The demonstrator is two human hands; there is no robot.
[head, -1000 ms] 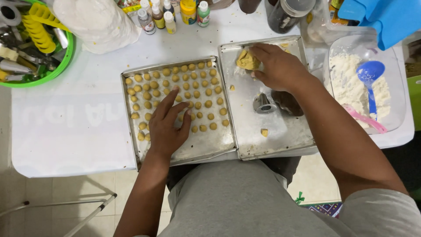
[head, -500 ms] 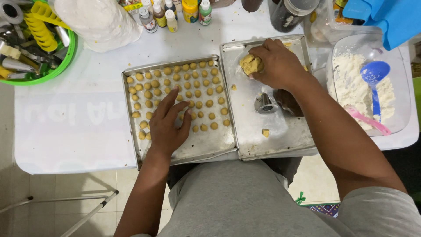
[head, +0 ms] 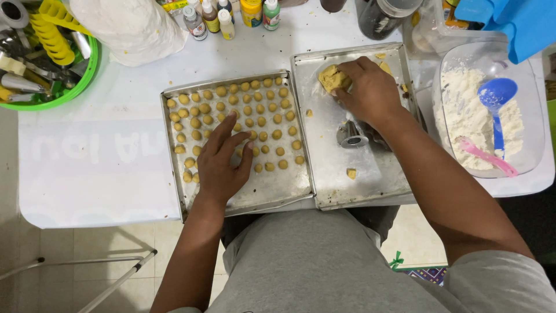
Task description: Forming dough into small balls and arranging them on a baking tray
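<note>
The right hand (head: pixel 370 90) covers much of the dough lump (head: pixel 332 78) in the right tray (head: pixel 370 185) — its grip is closed on it, long axis unclear. The left hand (head: pixel 223 162) lies flat, fingers spread, grip empty, over the dough balls (head: pixel 255 107) in the left tray (head: pixel 278 191) on the bench (head: pixel 87 168).

Two shallow square metal baking trays (head: pixel 174 150) side by side, two bare hands (head: pixel 223 165), one yellow lump of dough (head: pixel 331 78), one round green plastic basket (head: pixel 87 75), one clear tub of white flour (head: pixel 463 110), one blue plastic spoon (head: pixel 497 98), one pink plastic scraper (head: pixel 485 156)
</note>
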